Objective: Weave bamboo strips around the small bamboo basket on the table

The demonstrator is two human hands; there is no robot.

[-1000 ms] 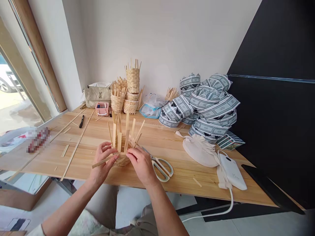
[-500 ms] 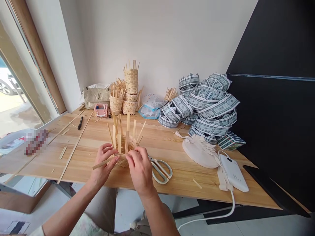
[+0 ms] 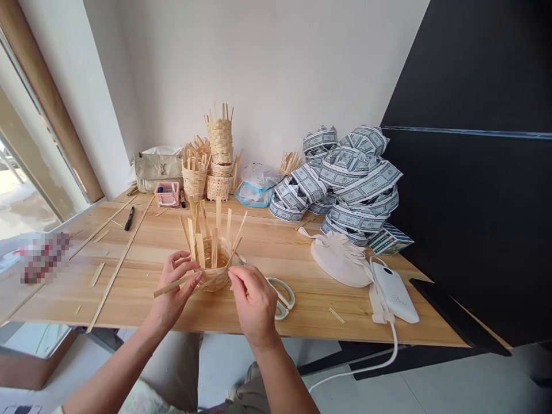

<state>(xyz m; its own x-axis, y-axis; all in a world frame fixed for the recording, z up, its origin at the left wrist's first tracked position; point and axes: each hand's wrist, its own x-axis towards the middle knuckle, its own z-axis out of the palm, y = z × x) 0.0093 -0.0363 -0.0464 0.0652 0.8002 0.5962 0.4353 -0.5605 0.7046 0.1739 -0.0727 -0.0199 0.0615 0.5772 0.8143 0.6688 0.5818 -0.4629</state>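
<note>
A small woven bamboo basket stands near the table's front edge, its upright stakes poking up unevenly. My left hand is at its left side, thumb and fingers closed on a thin bamboo strip whose loose end sticks out to the left. At the basket's right rim my right hand is pinched, its fingertips on the strip where it runs round the front; the fingers hide the exact spot. Scissors lie just behind my right hand, their blades partly hidden.
Stacked baskets, a pink box and a handbag stand along the wall. Patterned bands pile up at the back right. A white power bank with a cable lies right; long strips and a marker lie left.
My right hand has moved away from my left, from the front of the basket to its right rim. The left hand keeps its hold; the whole view has shifted slightly.
</note>
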